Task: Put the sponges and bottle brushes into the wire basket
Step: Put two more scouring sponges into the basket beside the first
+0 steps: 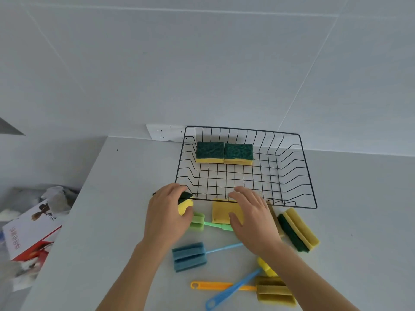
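A black wire basket (308,176) stands on the counter with two green-and-yellow sponges (224,153) side by side at its back. My left hand (167,217) grips a yellow sponge with a green top (186,204) just outside the basket's front left corner. My right hand (252,219) rests on a yellow sponge (222,211) lying flat before the front rim. A green bottle brush (198,222) lies between my hands. A blue bottle brush (189,255), a yellow one with an orange handle (275,291) and a blue-handled one (234,287) lie nearer me.
Two more sponges (298,228) stand on edge to the right of my right hand. A wall socket (165,132) sits behind the basket. The counter's left edge drops off beside a red-and-white box (29,234) and crumpled bags lower down.
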